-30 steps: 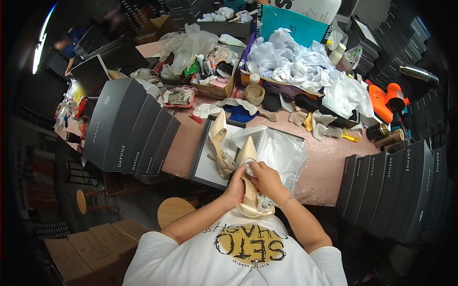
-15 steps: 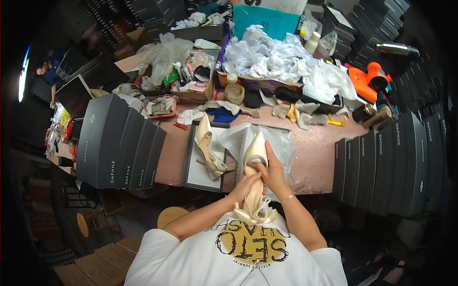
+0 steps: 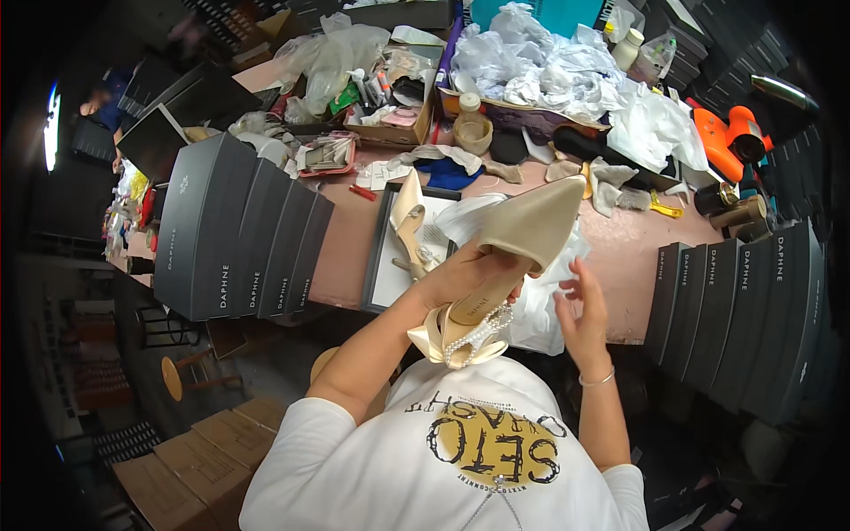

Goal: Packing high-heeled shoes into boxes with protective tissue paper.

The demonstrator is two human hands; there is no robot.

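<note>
A cream pointed-toe shoe [image 3: 538, 219] with a bow and a string of pearl beads at its back is raised close over the table edge, toe pointing up and to the right. My left hand [image 3: 460, 271] grips it at the middle, the fingers partly hidden by the shoe. My right hand [image 3: 584, 311] is off the shoe, to its right, fingers apart and holding nothing. The matching shoe [image 3: 408, 215] lies in an open dark shoebox [image 3: 375, 270] behind my left hand. White wrapping tissue [image 3: 542, 310] lies between the box and my right hand.
Dark shoeboxes stand in a left row [image 3: 205, 232] and a right row [image 3: 776, 310]. Behind are a carton of crumpled white paper [image 3: 540, 66], a glue jar [image 3: 472, 133], an orange heat gun [image 3: 715, 142] and a yellow-handled brush [image 3: 664, 205]. Brown cartons [image 3: 212, 460] sit low at left.
The shoe has come up nearer and its toe has tilted to the right. My right hand has let go of it and moved away to the right; my left hand keeps hold. The view has shifted.
</note>
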